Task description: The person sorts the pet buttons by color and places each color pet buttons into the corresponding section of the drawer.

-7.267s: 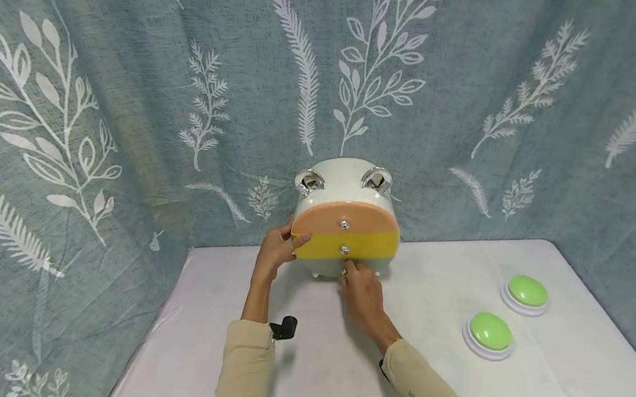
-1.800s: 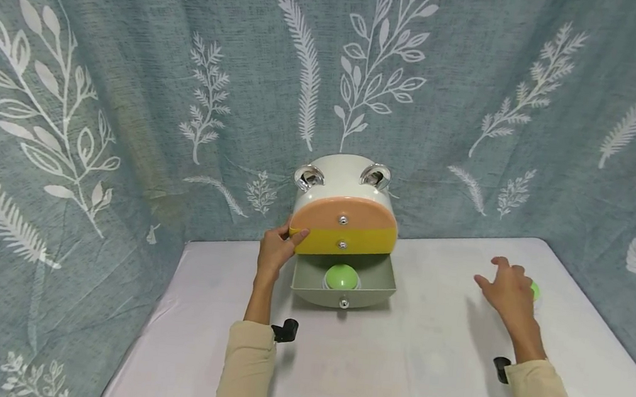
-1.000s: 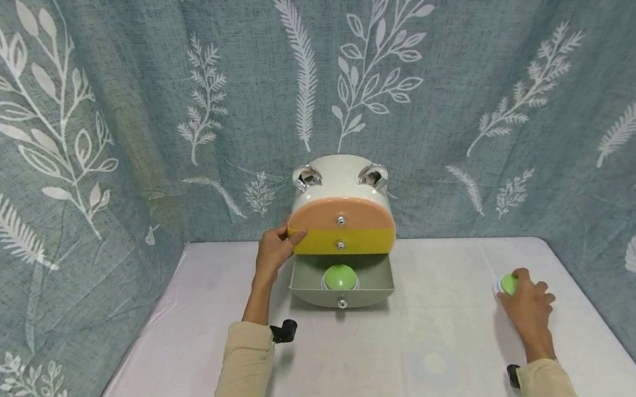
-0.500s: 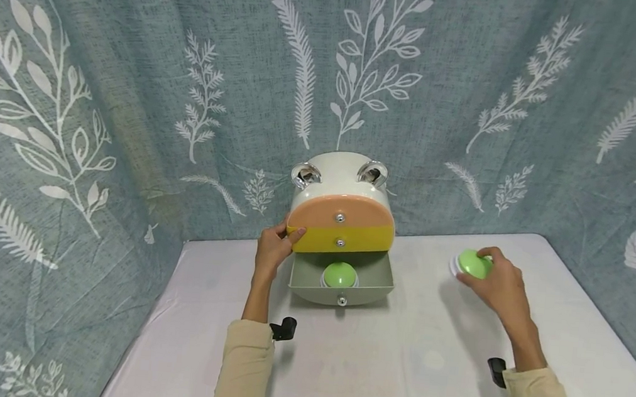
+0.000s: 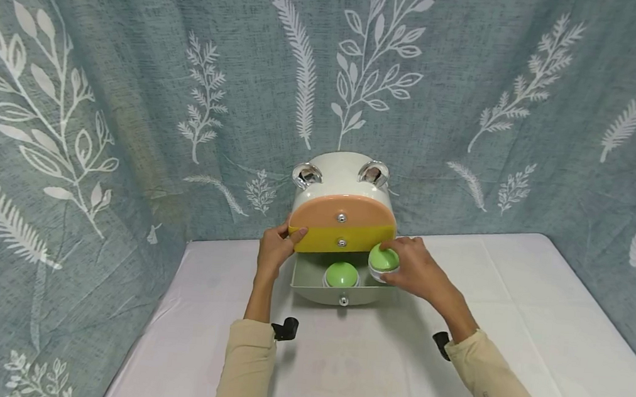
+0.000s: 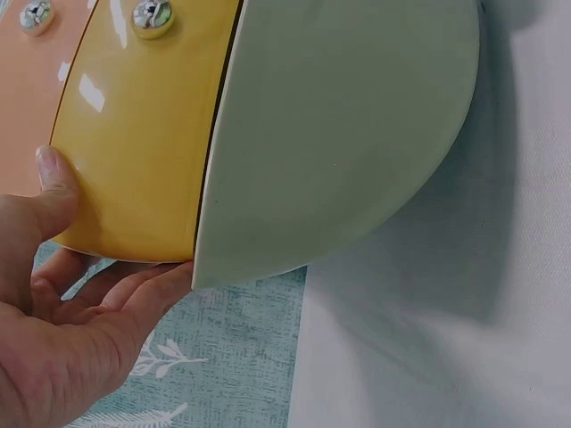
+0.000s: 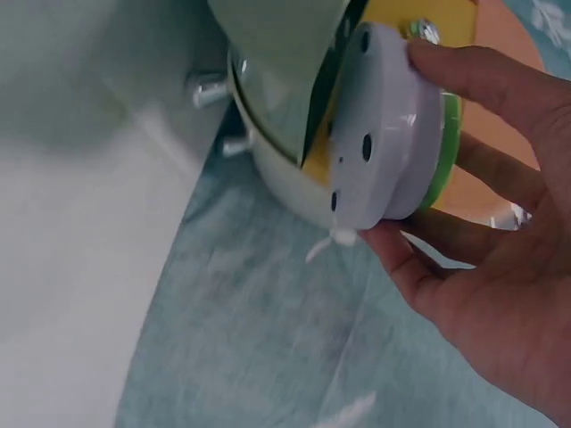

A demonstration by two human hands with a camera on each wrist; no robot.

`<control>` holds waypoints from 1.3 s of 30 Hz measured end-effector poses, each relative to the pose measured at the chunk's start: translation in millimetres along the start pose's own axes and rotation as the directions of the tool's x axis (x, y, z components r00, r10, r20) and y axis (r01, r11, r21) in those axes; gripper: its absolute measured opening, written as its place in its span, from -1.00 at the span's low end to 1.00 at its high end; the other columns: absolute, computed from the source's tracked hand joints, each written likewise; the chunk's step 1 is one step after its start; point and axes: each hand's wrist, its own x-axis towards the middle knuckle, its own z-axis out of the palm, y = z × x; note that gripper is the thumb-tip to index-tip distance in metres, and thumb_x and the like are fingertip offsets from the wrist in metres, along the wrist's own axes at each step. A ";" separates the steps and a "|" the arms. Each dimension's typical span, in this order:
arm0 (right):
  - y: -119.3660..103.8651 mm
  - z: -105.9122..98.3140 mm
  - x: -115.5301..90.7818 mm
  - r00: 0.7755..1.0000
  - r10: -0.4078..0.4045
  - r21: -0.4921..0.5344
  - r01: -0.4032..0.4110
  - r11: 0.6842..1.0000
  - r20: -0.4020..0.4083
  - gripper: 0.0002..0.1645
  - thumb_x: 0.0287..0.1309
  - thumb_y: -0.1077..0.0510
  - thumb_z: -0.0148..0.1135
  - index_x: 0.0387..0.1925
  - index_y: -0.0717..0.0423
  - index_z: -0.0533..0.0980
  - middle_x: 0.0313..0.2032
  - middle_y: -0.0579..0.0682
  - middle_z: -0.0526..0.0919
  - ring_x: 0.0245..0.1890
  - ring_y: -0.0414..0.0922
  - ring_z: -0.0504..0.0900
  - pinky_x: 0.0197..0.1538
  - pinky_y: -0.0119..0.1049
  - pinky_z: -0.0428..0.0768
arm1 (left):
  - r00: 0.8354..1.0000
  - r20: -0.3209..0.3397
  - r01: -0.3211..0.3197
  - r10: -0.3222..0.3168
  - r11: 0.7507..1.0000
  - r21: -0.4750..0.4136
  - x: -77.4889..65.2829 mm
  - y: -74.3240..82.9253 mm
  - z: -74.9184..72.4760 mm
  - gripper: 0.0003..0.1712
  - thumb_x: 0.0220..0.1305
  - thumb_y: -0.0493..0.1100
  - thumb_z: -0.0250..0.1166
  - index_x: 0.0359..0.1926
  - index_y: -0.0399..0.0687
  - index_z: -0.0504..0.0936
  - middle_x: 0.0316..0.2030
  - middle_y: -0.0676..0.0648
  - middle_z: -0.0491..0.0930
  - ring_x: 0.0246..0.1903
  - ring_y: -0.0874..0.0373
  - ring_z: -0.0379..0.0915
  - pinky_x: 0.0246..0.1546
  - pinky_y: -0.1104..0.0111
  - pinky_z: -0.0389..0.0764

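Observation:
A small white drawer cabinet shaped like a frog's head stands at the back of the table, with an orange top drawer, a yellow middle drawer and a pulled-out grey-green bottom drawer. My left hand grips the cabinet's left side, thumb on the yellow front and fingers round the edge. One green-domed push button with a white base sits inside the bottom drawer. My right hand pinches a second push button, tilted, over the drawer's right end; its white underside shows in the right wrist view.
White cloth covers the table. Right behind the cabinet hangs a leaf-patterned teal curtain, which also closes in the left and right sides. The open drawer juts toward the front, its silver knob foremost.
The bottom drawer, shut at first, was pulled out and one push button put in. My right hand then picked up the second button at the right and carried it left; my left hand stayed.

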 end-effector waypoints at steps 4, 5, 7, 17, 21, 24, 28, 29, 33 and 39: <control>-7.6 14.7 12.3 0.997 -0.047 -0.049 0.051 0.998 0.063 -0.46 -0.06 0.23 0.66 0.01 0.22 0.68 -0.01 0.14 0.76 -0.07 0.03 0.61 0.12 0.03 0.45 | 1.000 0.003 -0.006 0.006 1.000 -0.001 0.1 -1.8 0.3 -0.36 0.42 0.05 0.39 0.38 -0.18 0.58 0.29 -0.29 0.63 -0.29 0.22 0.56 -0.36 0.52 0.51; -9.0 18.1 14.6 0.996 -0.054 -0.060 0.058 0.997 0.071 -0.47 -0.08 0.22 0.67 -0.02 0.21 0.68 -0.04 0.11 0.77 -0.10 0.00 0.61 0.12 0.02 0.45 | 1.000 0.003 -0.008 0.008 1.000 -0.003 -0.1 -2.2 0.5 -0.36 0.42 0.05 0.40 0.38 -0.19 0.57 0.29 -0.29 0.63 -0.29 0.22 0.56 -0.36 0.52 0.52; -12.1 24.6 17.2 0.997 -0.032 -0.078 0.038 0.996 0.077 -0.48 -0.12 0.20 0.70 -0.06 0.20 0.69 -0.07 0.09 0.76 -0.10 0.00 0.58 0.11 0.00 0.47 | 1.000 0.004 -0.013 0.013 1.000 -0.004 -0.3 -2.7 1.1 -0.36 0.42 0.05 0.40 0.37 -0.19 0.58 0.29 -0.29 0.63 -0.31 0.23 0.56 -0.37 0.52 0.51; -17.2 55.3 21.8 0.995 0.086 0.003 -0.086 0.996 0.047 -0.47 -0.19 0.18 0.76 -0.15 0.29 0.71 -0.16 0.14 0.77 -0.10 0.04 0.66 0.05 -0.06 0.67 | 1.000 -0.006 -0.027 0.027 0.999 -0.017 -2.9 -2.4 3.7 -0.34 0.42 0.03 0.40 0.41 -0.18 0.54 0.32 -0.28 0.61 -0.29 0.23 0.55 -0.36 0.54 0.51; -15.8 60.1 20.2 0.988 0.117 0.074 -0.125 0.989 0.104 -0.51 0.02 0.16 0.65 -0.05 0.31 0.68 -0.03 0.19 0.76 0.06 0.11 0.69 0.19 0.00 0.66 | 1.000 -0.005 -0.026 0.025 1.000 -0.013 -3.4 -1.9 5.3 -0.35 0.42 0.04 0.39 0.41 -0.16 0.54 0.31 -0.27 0.62 -0.31 0.24 0.52 -0.36 0.53 0.50; -15.3 62.6 16.6 0.991 0.126 0.128 -0.130 0.983 0.042 -0.62 0.20 0.19 0.51 0.00 0.29 0.69 0.03 0.19 0.76 0.13 0.14 0.69 0.23 0.05 0.65 | 0.999 -0.017 -0.035 0.035 0.999 -0.007 -3.3 -1.2 6.0 -0.35 0.42 0.06 0.39 0.39 -0.15 0.56 0.28 -0.26 0.65 -0.35 0.28 0.51 -0.36 0.52 0.51; -23.0 73.0 1.8 0.957 0.031 0.108 0.001 0.994 -0.287 -0.85 0.26 0.33 0.40 -0.14 0.27 0.71 -0.12 0.15 0.74 -0.02 0.10 0.69 0.07 -0.02 0.70 | 0.999 -0.028 -0.038 0.038 0.999 0.006 -3.5 -1.6 4.9 -0.36 0.41 0.06 0.40 0.38 -0.14 0.57 0.29 -0.24 0.65 -0.30 0.20 0.56 -0.36 0.52 0.52; -26.7 76.9 -3.5 0.930 -0.018 0.070 0.047 0.996 -0.368 -0.88 0.21 0.36 0.41 -0.20 0.25 0.71 -0.19 0.12 0.73 -0.11 0.07 0.68 -0.03 -0.07 0.71 | 0.999 -0.028 -0.035 0.035 0.999 0.007 -3.6 -1.6 4.4 -0.37 0.41 0.06 0.40 0.38 -0.14 0.58 0.29 -0.24 0.64 -0.25 0.15 0.60 -0.35 0.52 0.53; -44.7 93.0 -24.3 0.862 -0.238 -0.152 0.189 0.970 -0.447 -0.85 0.03 0.31 0.52 -0.32 0.16 0.70 -0.40 -0.01 0.69 -0.43 -0.11 0.63 -0.39 -0.32 0.63 | 0.999 -0.022 -0.026 0.027 1.000 0.009 -3.8 -1.4 2.5 -0.38 0.42 0.05 0.39 0.37 -0.15 0.58 0.31 -0.26 0.62 0.00 -0.07 0.69 -0.30 0.55 0.55; -54.4 117.8 -33.8 0.936 -0.244 -0.320 0.157 0.934 -0.252 -0.71 -0.03 0.19 0.63 -0.39 0.09 0.59 -0.46 -0.05 0.69 -0.55 -0.10 0.67 -0.50 -0.29 0.58 | 0.999 -0.024 -0.033 0.034 0.999 0.020 -2.4 -2.0 3.3 -0.42 0.43 0.05 0.38 0.31 -0.20 0.64 0.24 -0.29 0.67 -0.08 -0.01 0.66 -0.32 0.54 0.52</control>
